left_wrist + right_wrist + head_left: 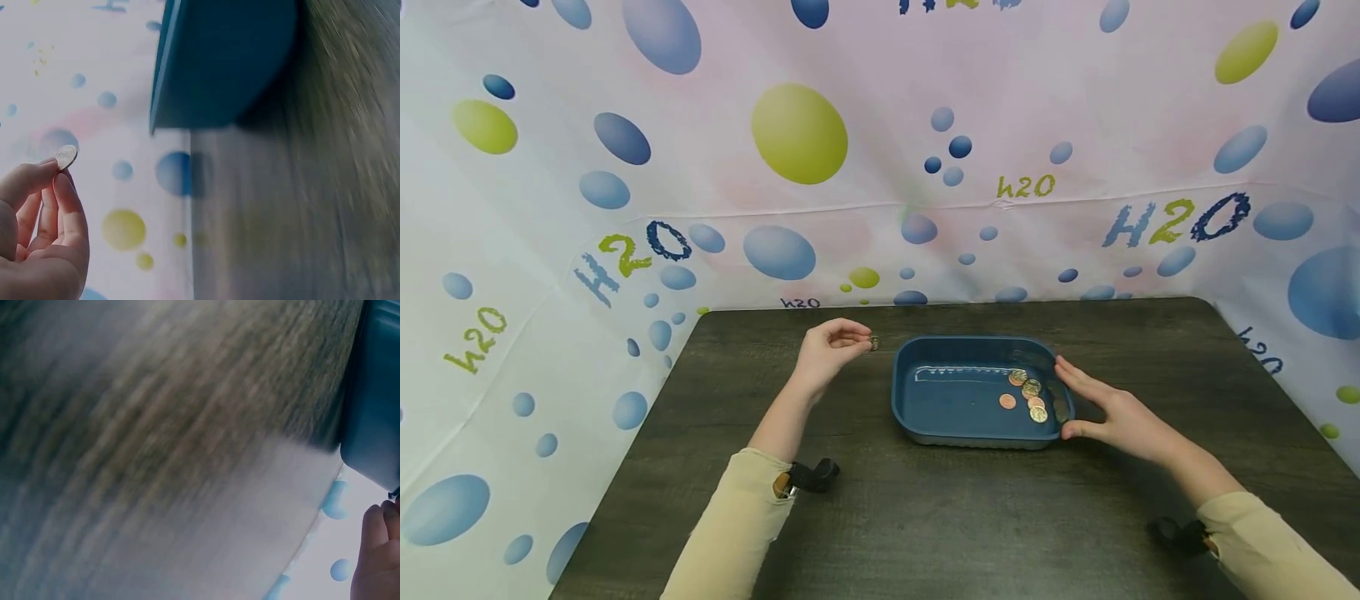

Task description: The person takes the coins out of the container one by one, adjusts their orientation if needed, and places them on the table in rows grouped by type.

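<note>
Between thumb and fingertips my left hand (pixel 831 350) pinches a coin (pixel 874 342), held up just left of a blue rectangular dish (pixel 970 437). In the left wrist view the coin (pixel 66 156) looks silvery, tilted, its edge toward the thumb. Several coins (pixel 1032 388), some copper and some gold-coloured, lie inside the dish toward its right end. My right hand (pixel 1116 417) touches that right end, with fairly straight fingers at the far part of the rim and the thumb at the near corner. Only part of this hand (pixel 378 550) shows in the right wrist view, beside the dish wall.
The dish stands on a dark wood-grain table (pixel 910 525). Behind it and at the sides hangs a white curtain (pixel 880 150) with blue and green spots and H2O lettering. Dark straps (pixel 815 476) sit at the cream sleeves (pixel 730 525).
</note>
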Demonstrator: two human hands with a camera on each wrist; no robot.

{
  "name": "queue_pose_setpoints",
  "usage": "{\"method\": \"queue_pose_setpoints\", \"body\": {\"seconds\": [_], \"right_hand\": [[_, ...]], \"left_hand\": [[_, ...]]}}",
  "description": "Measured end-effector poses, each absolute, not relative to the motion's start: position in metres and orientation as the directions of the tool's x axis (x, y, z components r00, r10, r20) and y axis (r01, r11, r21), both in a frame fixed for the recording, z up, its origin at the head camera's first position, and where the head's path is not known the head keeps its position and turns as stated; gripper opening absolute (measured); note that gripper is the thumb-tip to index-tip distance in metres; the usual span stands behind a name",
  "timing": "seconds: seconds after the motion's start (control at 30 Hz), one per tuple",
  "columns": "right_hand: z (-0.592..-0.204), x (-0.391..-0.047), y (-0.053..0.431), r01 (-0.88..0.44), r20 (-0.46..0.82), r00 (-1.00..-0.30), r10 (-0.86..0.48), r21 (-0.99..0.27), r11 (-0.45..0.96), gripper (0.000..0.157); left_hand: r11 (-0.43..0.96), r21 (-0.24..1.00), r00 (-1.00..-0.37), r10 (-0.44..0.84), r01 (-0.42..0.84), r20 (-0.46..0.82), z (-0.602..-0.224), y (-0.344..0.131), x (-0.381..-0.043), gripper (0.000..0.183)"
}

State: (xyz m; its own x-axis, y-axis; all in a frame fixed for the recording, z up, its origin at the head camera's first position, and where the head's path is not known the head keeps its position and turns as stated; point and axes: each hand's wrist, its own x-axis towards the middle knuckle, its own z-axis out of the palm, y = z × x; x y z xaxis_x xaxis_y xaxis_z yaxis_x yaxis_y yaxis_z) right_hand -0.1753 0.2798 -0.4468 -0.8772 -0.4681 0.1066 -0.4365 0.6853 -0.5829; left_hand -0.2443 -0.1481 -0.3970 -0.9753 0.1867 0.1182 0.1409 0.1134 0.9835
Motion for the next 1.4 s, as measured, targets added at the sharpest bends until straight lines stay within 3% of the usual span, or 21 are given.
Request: {"method": "queue_pose_setpoints", "body": {"seconds": [0.6,0.83,1.4], "right_hand": [[-0.449,-0.173,0.281,-0.428,0.101,-0.883,-0.458,-0.576,0.696,0.092],[-0.449,-0.173,0.281,-0.438,0.107,-0.878,-0.466,-0.571,0.694,0.091],[-0.448,-0.175,0.28,-0.443,0.111,-0.876,-0.469,-0.569,0.693,0.091]], "left_hand": [[0.204,0.979,-0.999,-0.039,-0.018,-0.01,-0.431,-0.233,-0.233,0.031],[0.265,0.958,-0.991,-0.099,-0.11,-0.086,-0.443,-0.248,-0.231,0.032],[0.35,0.923,-0.981,-0.158,-0.16,-0.11,-0.46,-0.266,-0.232,0.028]]}}
